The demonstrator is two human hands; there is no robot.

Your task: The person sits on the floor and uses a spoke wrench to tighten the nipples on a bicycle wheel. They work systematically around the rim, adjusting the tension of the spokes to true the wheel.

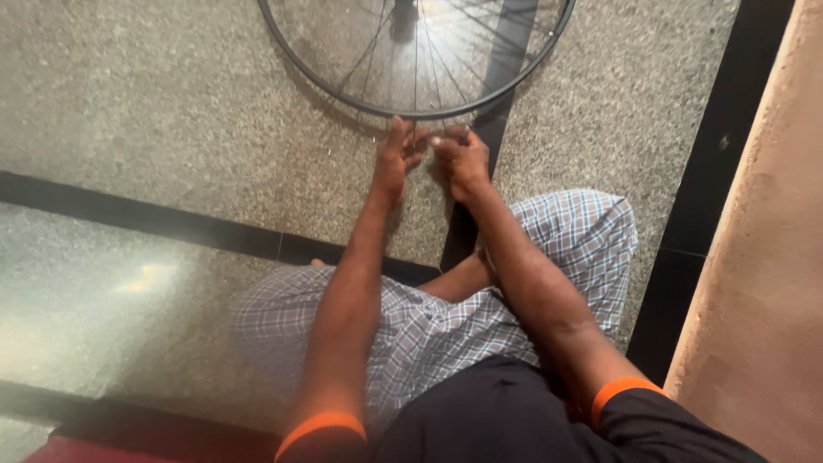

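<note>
Bicycle wheel point(416, 51) standing on the speckled stone floor point(171, 111). Left hand point(394, 159) and right hand point(461, 159), side by side, fingers pinched at the rim's lowest point; grip unclear.

You sit on speckled grey stone floor point(171, 111) crossed by black inlay strips point(146, 219); pinkish wall point(771, 257) at right; glare patch at left.
</note>
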